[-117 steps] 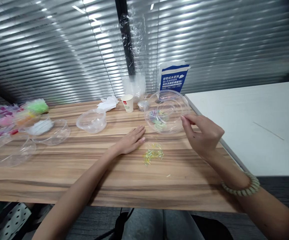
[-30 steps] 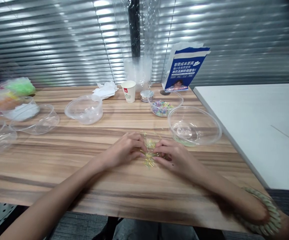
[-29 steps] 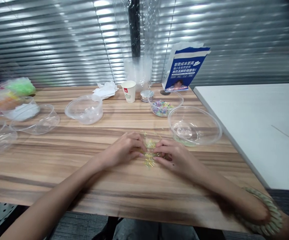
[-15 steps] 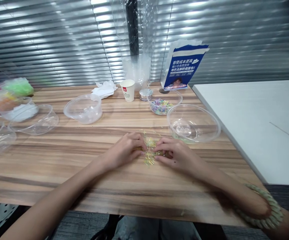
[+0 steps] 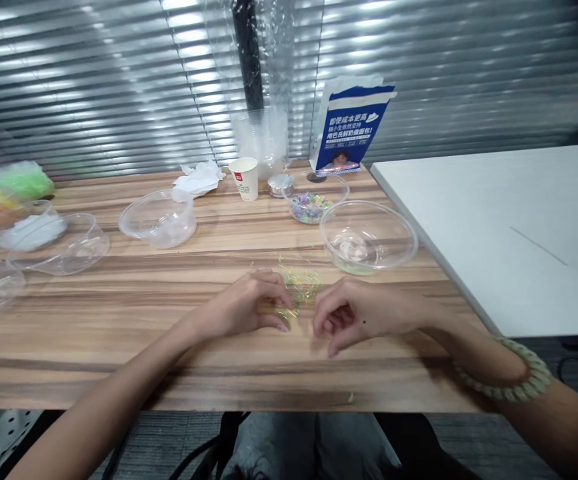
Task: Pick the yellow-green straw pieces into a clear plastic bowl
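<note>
Centrally: left hand [image 5: 251, 310] curled, fingertips resting on yellow-green bead pile [image 5: 299, 285]; right hand [image 5: 356, 319] loosely curled beside it, contents not discernible; clear bowl [image 5: 369, 237] near.

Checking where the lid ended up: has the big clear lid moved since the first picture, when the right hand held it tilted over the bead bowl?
Yes. The big clear lid now lies flat on the table, nearer the person than the bead bowl and beside it.

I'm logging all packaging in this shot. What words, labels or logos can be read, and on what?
Blue and white paper bag: white Chinese characters in three lines, too small and blurred to quote reliably.
Paper cup: a small red logo, its lettering unreadable.
Nothing else carries text.
</note>
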The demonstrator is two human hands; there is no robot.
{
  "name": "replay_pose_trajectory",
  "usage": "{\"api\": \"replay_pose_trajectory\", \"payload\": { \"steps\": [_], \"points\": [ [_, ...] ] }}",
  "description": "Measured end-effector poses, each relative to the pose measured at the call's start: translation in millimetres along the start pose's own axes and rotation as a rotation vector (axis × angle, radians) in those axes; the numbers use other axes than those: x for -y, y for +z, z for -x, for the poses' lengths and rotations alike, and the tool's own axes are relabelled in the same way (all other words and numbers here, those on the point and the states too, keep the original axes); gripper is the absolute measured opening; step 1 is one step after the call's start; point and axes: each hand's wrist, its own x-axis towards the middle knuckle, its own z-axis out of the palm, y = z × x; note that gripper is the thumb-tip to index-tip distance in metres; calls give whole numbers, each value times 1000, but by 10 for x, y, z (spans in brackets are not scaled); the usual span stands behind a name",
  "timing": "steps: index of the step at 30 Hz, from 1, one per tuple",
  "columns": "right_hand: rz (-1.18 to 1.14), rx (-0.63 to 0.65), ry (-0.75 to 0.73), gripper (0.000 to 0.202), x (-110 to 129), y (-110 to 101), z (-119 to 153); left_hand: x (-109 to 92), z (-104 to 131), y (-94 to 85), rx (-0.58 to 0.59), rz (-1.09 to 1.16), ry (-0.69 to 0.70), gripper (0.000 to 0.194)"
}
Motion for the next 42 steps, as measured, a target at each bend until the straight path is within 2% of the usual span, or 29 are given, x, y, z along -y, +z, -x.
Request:
{"api": "replay_pose_trajectory", "payload": {
  "steps": [2, 5, 10, 14, 18, 25, 29, 32, 36, 42],
  "points": [
    [-72, 193, 14, 28, 62, -14, 45, 19, -6, 17, -11, -16, -4, 13],
    [-83, 345, 21, 27, 135, 16, 71, 45, -16, 10, -23, -21, -27, 15],
    [-1, 406, 0, 13, 155, 101, 66, 40, -18, -46, -30, -31, -43, 19],
    [62, 378, -83, 8, 145, 131, 68, 26, -10, -93, 45, -45, -47, 21],
    [88, 287, -131, 10, 147, 147, 51, 45, -17, -77, 32, -15, -51, 21],
    [323, -178, -140, 15, -25, 130, -8, 81, -23, -6, 53, 22, -15, 14],
    [413, -346, -143, 11, -133, 137, -45, 67, -21, -34, 46, -3, -25, 15],
    [410, -403, -185, 13, -119, 207, -83, 65, -25, -53, 47, -7, -23, 14],
    [404, -391, -237, 14, -63, 314, -128, 82, -30, -49, 54, -25, -17, 9],
    [452, -408, -246, 17, -123, 327, -153, 116, -38, -29, 53, -27, -23, 9]
  ]
}}
